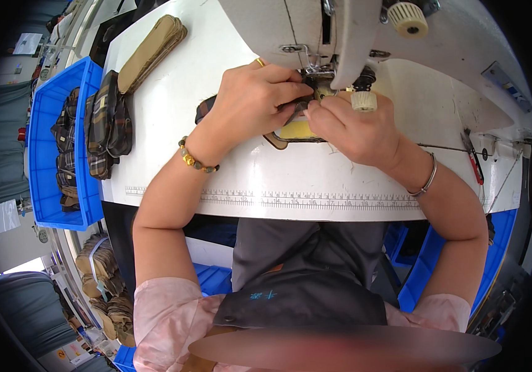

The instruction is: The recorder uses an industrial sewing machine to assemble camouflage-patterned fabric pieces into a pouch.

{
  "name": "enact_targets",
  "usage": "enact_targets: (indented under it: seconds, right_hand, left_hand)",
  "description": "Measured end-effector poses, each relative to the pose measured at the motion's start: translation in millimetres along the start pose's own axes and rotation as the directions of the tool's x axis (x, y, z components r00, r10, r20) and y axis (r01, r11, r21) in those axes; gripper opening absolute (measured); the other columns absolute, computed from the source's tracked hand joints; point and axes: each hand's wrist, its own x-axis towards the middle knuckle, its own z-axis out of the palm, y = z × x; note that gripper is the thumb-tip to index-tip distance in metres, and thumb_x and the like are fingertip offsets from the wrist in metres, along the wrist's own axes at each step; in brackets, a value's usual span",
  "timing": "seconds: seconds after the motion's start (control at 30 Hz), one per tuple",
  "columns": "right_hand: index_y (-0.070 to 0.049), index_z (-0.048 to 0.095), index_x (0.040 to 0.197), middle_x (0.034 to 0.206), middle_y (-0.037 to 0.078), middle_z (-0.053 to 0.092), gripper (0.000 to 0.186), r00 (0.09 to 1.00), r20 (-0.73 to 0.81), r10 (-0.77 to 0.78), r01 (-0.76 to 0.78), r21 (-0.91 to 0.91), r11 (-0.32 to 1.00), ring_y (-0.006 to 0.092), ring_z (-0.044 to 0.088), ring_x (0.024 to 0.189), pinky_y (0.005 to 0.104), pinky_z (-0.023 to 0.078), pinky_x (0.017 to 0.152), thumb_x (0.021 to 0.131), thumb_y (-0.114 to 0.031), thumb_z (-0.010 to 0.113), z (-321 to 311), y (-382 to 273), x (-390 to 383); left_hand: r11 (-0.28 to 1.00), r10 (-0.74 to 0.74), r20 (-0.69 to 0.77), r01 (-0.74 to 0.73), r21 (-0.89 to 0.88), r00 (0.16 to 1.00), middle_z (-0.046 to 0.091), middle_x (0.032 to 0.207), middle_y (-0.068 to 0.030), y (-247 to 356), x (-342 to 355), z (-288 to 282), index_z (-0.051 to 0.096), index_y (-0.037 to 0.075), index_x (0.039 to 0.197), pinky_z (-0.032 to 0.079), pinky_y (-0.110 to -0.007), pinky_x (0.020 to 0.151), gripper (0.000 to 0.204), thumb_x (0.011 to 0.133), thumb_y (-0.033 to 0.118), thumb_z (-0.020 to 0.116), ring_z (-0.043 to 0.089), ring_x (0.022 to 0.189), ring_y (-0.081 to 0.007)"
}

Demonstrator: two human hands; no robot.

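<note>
A white sewing machine (pixel 266 28) stands over the table, its presser foot close to my fingertips. My left hand (pixel 256 96) is closed, thumb and fingers pinching a dark fabric piece (pixel 300 110) just in front of the foot. My right hand (pixel 359 127) meets it from the other side, its fingers pinched on the same fabric. Most of the piece is hidden by my hands. Part of a dark plaid piece (pixel 204 109) pokes out left of my left hand, and a tan-edged strip (pixel 275 141) curves out below; I cannot tell whether they are joined.
On the white table (pixel 228 177), a tan stack of cut pieces (pixel 152 53) and a plaid bundle (pixel 108 127) lie at the left. A blue bin (pixel 43 149) with plaid pieces stands beyond. Red-handled snips (pixel 478 167) lie at the right. A printed ruler (pixel 290 199) lines the near edge.
</note>
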Motion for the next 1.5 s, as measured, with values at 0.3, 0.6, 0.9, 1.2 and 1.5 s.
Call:
enact_targets:
  seconds: [0.3,0.6,0.9,1.2,1.5]
  right_hand:
    - [-0.011,0.056,0.07,0.065,0.001,0.049,0.012,1.0,-0.01,0.003,-0.003,0.044,0.999,0.0163,0.049,0.05,0.0296,0.042,0.044,0.067,-0.014,0.067,-1.8,-0.9,-3.1]
    - [-0.003,0.066,0.078,0.054,0.003,0.057,0.01,0.898,0.401,0.182,-0.173,-0.059,0.983,0.0187,0.06,0.046,0.0334,0.043,0.041,0.078,-0.013,0.069,-13.9,-12.0,-6.6]
    - [-0.004,0.066,0.078,0.053,0.005,0.058,0.007,0.901,0.406,0.152,-0.18,0.033,0.983,0.0207,0.062,0.046,0.0338,0.047,0.043,0.074,-0.01,0.065,-8.9,-15.3,-1.7]
    - [-0.002,0.067,0.084,0.058,0.006,0.061,0.012,0.92,0.358,0.158,-0.183,0.036,0.983,0.0204,0.064,0.051,0.0341,0.048,0.044,0.076,-0.01,0.064,-6.4,-16.4,-8.5]
    - [-0.004,0.067,0.08,0.051,0.005,0.057,0.008,0.885,0.427,0.187,-0.211,0.011,0.977,0.0202,0.062,0.047,0.0346,0.047,0.043,0.075,-0.01,0.064,-11.2,-14.9,-4.9]
  left_hand:
    - [0.999,-0.041,-0.029,0.041,0.032,0.999,0.068,0.088,0.0064,4.5,-3.1,3.1,0.079,0.018,0.089,0.054,-0.03,0.061,0.023,0.066,0.012,0.08,0.066,0.077,-0.0181]
    - [0.992,-0.109,0.176,0.096,0.076,0.978,0.067,0.088,0.0041,8.4,-1.2,-13.1,0.08,0.019,0.092,0.054,-0.032,0.06,0.022,0.072,0.012,0.077,0.065,0.078,-0.0188]
    - [0.997,-0.055,0.158,0.045,0.064,0.986,0.065,0.087,0.0026,7.3,-1.3,-11.1,0.081,0.019,0.093,0.052,-0.031,0.059,0.022,0.072,0.013,0.078,0.063,0.071,-0.0191]
    - [0.989,-0.062,0.153,0.04,0.141,0.986,0.063,0.087,0.003,13.1,-0.1,-13.2,0.081,0.021,0.092,0.052,-0.03,0.059,0.022,0.071,0.015,0.077,0.063,0.072,-0.0183]
    - [0.993,-0.072,0.16,0.056,0.104,0.984,0.068,0.086,0.001,19.2,2.7,-12.4,0.08,0.014,0.093,0.051,-0.034,0.058,0.026,0.068,0.007,0.079,0.066,0.072,-0.0199]
